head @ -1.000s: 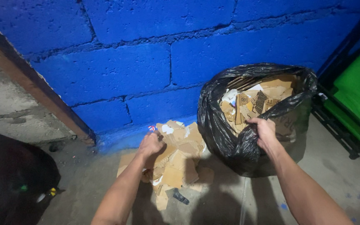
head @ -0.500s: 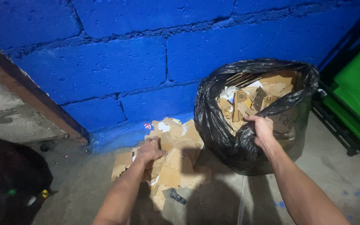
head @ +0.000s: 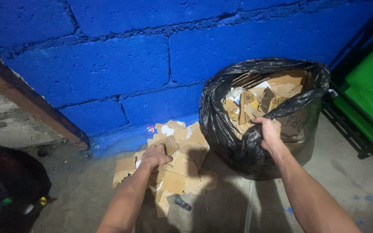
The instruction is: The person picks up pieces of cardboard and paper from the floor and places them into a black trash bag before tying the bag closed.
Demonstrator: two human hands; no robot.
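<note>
Far to the left of your left hand, a dark bag lies on the concrete floor at the frame's edge. Your left hand is closed, knuckles up, gripping torn cardboard at the top of the cardboard pile. The pile spreads under and around this hand, mostly to its right and toward you, against the foot of the blue block wall beyond the hand. A small dark object lies on the floor just below the pile, on the near side of the hand.

Your right hand is closed on the near rim of the black plastic bag, pinching the film. The bag stands open just right of the pile, its mouth beyond this hand, filled with cardboard scraps. To the right of the right hand, a green bin stands close beside the bag.
</note>
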